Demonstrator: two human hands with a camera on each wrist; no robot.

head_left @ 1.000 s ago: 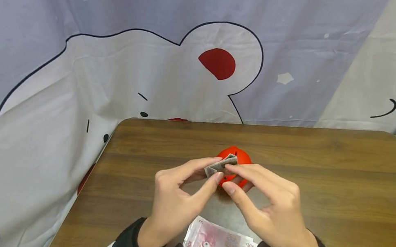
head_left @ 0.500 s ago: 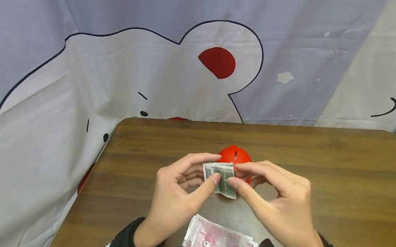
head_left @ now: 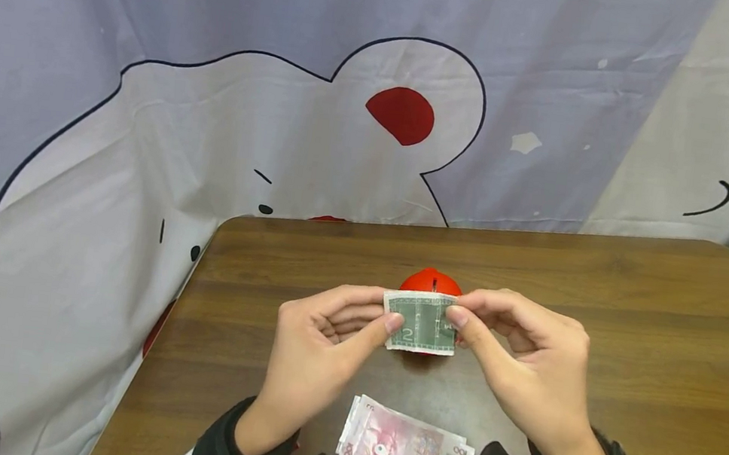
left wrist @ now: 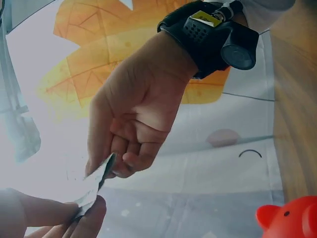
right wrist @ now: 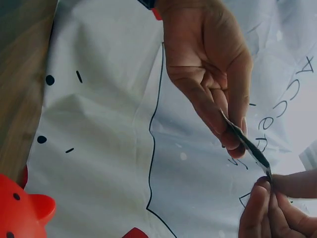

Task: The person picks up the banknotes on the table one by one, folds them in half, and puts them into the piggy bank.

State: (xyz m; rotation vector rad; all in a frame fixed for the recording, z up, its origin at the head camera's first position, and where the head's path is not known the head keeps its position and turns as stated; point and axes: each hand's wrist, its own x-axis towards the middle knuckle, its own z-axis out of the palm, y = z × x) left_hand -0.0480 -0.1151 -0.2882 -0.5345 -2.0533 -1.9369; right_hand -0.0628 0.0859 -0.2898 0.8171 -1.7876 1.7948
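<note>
A creased green banknote (head_left: 419, 327) with a "2" at its lower left corner is held up between both hands, folded into a small rectangle. My left hand (head_left: 315, 354) pinches its left side between thumb and fingers. On the other side, my right hand (head_left: 534, 370) grips the right edge the same way. Both wrist views show the note (right wrist: 247, 141) nearly edge-on, thin and slightly bent. Directly behind it on the table stands a red piggy bank (head_left: 422, 280) with a dark slot on top; the note hides much of its body.
Pink 100 banknotes (head_left: 408, 453) lie in a loose stack at the table's near side, between the forearms. The wooden table (head_left: 666, 333) reaches back to a patterned cloth (head_left: 213, 125) hanging behind and at the left.
The green banknote has turned from nearly edge-on to facing the head camera and is now flatter. My hands have moved slightly apart. The piggy bank and pink notes stay put.
</note>
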